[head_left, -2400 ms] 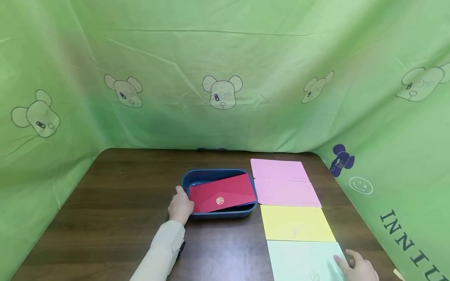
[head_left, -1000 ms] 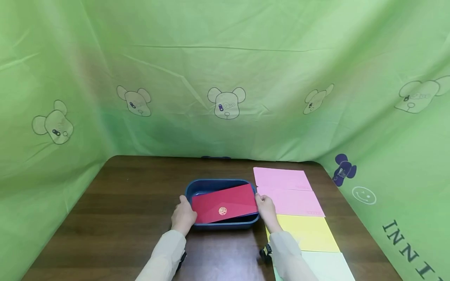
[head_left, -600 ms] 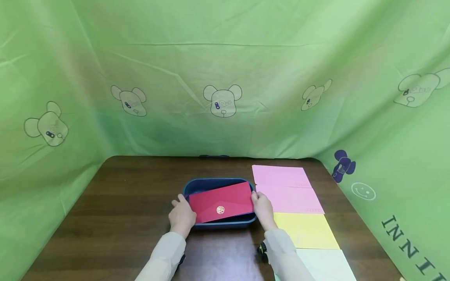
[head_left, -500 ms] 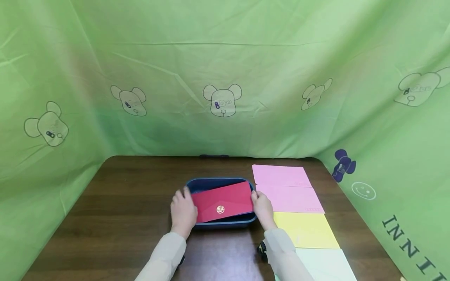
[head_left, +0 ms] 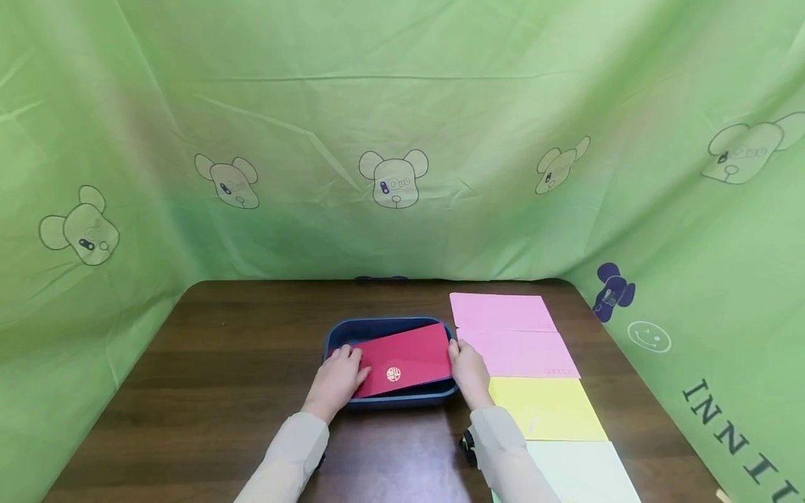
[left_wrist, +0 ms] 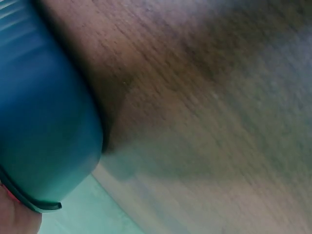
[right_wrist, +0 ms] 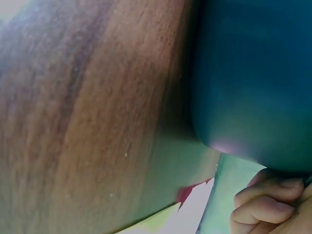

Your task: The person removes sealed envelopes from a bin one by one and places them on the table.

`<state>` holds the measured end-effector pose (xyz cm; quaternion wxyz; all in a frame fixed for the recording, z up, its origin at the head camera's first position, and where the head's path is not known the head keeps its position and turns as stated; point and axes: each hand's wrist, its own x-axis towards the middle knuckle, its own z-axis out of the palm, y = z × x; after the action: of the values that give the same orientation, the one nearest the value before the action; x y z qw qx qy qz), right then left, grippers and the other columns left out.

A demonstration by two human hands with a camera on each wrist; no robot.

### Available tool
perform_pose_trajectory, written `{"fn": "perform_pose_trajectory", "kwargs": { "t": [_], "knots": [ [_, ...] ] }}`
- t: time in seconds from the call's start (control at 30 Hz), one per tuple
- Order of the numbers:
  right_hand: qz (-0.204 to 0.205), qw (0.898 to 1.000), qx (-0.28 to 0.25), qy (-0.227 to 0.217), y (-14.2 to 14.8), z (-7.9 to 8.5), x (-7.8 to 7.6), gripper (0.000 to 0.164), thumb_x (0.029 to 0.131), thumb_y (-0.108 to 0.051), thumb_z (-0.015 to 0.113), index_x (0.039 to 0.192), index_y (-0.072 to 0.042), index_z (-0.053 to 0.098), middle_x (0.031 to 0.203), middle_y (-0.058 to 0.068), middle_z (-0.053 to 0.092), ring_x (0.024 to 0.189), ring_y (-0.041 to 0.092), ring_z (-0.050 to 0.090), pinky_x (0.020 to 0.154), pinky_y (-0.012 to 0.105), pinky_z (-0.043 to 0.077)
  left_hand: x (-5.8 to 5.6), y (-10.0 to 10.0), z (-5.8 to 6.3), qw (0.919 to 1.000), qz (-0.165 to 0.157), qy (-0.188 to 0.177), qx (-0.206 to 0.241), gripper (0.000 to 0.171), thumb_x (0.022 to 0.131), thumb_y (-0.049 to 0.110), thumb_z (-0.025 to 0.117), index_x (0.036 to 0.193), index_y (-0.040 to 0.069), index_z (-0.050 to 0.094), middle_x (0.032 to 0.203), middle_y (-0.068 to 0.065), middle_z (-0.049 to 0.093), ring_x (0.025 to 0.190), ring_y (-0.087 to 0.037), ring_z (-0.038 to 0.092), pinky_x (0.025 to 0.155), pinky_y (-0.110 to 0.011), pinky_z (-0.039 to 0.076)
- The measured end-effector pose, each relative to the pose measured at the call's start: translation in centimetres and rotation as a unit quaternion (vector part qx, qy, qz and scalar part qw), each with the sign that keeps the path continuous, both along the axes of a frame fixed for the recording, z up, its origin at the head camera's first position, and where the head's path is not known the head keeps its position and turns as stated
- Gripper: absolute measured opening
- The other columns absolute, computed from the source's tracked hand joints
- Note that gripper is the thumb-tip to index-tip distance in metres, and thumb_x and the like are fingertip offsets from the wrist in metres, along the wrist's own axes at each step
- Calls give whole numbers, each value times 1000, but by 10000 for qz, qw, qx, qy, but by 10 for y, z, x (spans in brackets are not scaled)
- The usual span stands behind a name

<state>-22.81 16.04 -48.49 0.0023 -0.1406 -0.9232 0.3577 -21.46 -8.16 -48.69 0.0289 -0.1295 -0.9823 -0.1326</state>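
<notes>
A blue plastic tray (head_left: 402, 399) stands on the brown table, with a red envelope (head_left: 411, 353) bearing a gold emblem lying slanted in it. My left hand (head_left: 335, 383) reaches over the tray's left end, its fingers and thumb resting on the envelope's left end. At the opposite end my right hand (head_left: 470, 372) grips the tray's rim. In the right wrist view its curled fingers (right_wrist: 263, 207) show beneath the tray's rim. The left wrist view shows mostly the tray's outer wall (left_wrist: 46, 112) and only a bit of the left hand (left_wrist: 17, 217).
Right of the tray, two pink envelopes (head_left: 503, 312), a yellow envelope (head_left: 547, 412) and a pale green envelope (head_left: 585, 468) lie in a column on the table (head_left: 189, 391). A green printed cloth (head_left: 302, 230) hangs around the table's back and sides.
My right hand has come from the pale green envelope to the tray's right rim. My left hand has let go of the left rim and moved inward onto the red envelope.
</notes>
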Motion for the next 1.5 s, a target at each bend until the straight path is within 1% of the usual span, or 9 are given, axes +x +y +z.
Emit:
{"fn": "perform_pose_trajectory", "kwargs": {
  "t": [0.17,0.27,0.4,0.5,0.67,0.77,1.03,1.3,1.5],
  "knots": [
    [-49,9999,77,51,0,0,0,34,101,-30,39,80,-6,52,63,6,44,61,19,45,56,26,33,-3,-1,3,9991,-407,-61,-71,61,73,48,77,117,7,61,107,-11,62,97,-23,57,86,-39,55],
    [-76,9999,59,55,-1,0,-1,34,101,-30,39,79,-7,51,63,6,44,60,18,45,55,26,33,-5,-3,6,9976,-672,-157,-60,67,68,48,81,118,8,60,110,-11,62,100,-23,57,86,-40,55],
    [-63,9999,-16,77,-3,1,-1,34,101,-30,39,78,-7,51,62,5,43,59,18,44,55,26,33,-8,-5,8,9953,-916,-282,-158,66,65,43,84,115,9,59,108,-10,61,100,-23,56,84,-40,55],
    [-62,10000,-27,67,-4,0,0,35,100,-30,39,78,-7,52,62,5,43,59,18,44,55,26,32,-10,-6,9,9935,-1043,-305,-343,64,65,43,85,113,10,58,106,-9,60,98,-23,55,82,-40,55],
    [-114,9999,-1,54,-4,0,0,34,100,-30,39,78,-7,51,62,6,43,59,18,44,55,26,32,-12,-5,8,9904,-1208,-345,-572,65,65,40,85,117,13,58,110,-8,58,103,-22,54,83,-39,54],
    [-123,9999,10,69,-4,1,0,34,100,-31,39,78,-7,52,62,5,43,59,18,44,55,27,32,-12,-5,7,9901,-1250,-368,-515,65,65,37,86,119,14,58,113,-7,57,106,-21,54,84,-39,55],
    [-232,9996,148,99,-4,0,0,35,100,-31,39,79,-8,53,62,6,43,62,20,46,56,28,32,-11,-4,5,9904,-1277,-386,-358,61,65,37,85,117,15,60,111,-6,58,104,-20,55,82,-38,55],
    [-243,9995,167,140,-3,-1,0,34,100,-31,40,78,-7,52,62,6,44,62,20,47,56,28,32,-10,-1,5,9906,-1207,-587,-268,58,65,36,86,115,18,61,110,-4,59,102,-18,55,80,-36,56],
    [-231,9996,151,97,-2,-2,0,35,100,-32,39,80,-7,54,63,6,45,62,20,47,56,28,32,-9,-3,5,9904,-1226,-611,-174,56,66,37,85,115,20,63,110,-1,60,102,-16,55,81,-35,55]
  ]
}}
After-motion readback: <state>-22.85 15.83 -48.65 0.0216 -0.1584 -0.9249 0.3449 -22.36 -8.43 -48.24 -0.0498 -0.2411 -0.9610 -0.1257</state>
